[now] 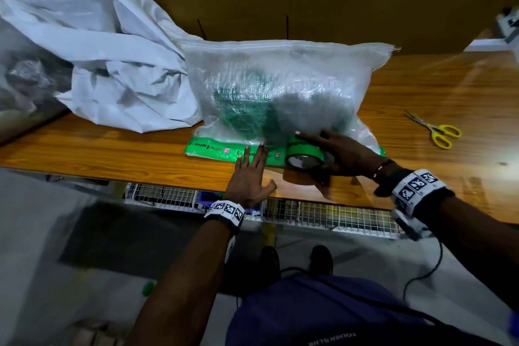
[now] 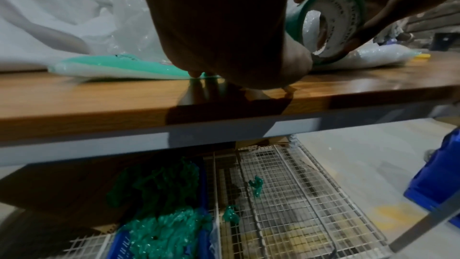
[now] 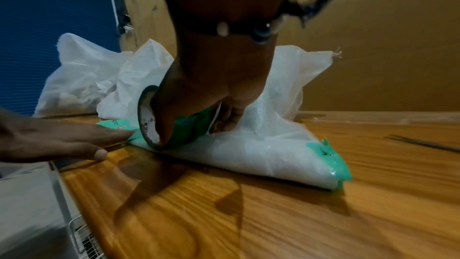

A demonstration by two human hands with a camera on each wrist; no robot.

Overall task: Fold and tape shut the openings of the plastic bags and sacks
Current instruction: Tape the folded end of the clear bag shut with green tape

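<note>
A translucent woven plastic sack [image 1: 280, 93] is laid on the wooden desk [image 1: 421, 177], its folded near edge covered by green printed tape. A green tape roll [image 1: 304, 153] is gripped by the right hand [image 1: 348, 157]; the tape strip [image 1: 213, 149] is pressed by the flat, straight-fingered left hand [image 1: 248, 180].

Bare forearms, white wristbands [image 1: 225, 210] printed with black square markers, beaded bracelet [image 1: 379, 168], dark blue top [image 1: 323, 314]

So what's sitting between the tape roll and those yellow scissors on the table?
In the head view, the right hand gripping the tape roll, then the sack's taped corner, then bare table up to the scissors.
</note>
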